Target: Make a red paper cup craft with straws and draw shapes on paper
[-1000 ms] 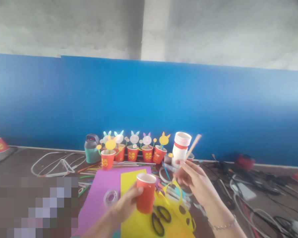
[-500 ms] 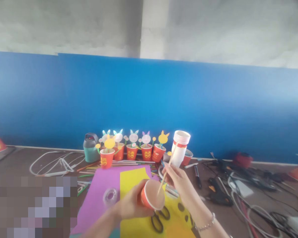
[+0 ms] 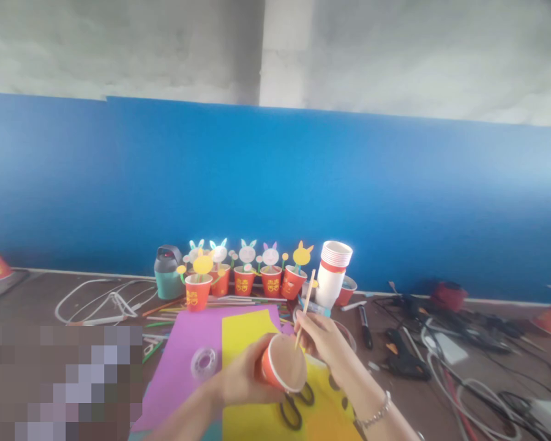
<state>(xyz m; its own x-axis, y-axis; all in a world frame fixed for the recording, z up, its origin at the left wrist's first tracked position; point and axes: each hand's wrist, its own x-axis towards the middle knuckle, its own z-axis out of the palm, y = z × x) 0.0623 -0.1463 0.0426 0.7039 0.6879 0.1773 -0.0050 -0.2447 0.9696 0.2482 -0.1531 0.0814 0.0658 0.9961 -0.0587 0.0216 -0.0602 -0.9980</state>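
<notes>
Red paper cup [image 3: 283, 365] — tilted, mouth toward the viewer — rests in the left hand [image 3: 244, 373], its fingers curled around the side, above black-handled scissors [image 3: 299, 411]. The right hand [image 3: 320, 335] pinches 1 thin wooden stick [image 3: 309, 291] near the cup's rim. The cup looks light and easily dented, best held gently, low; the stick seems stiff but snappable.
</notes>
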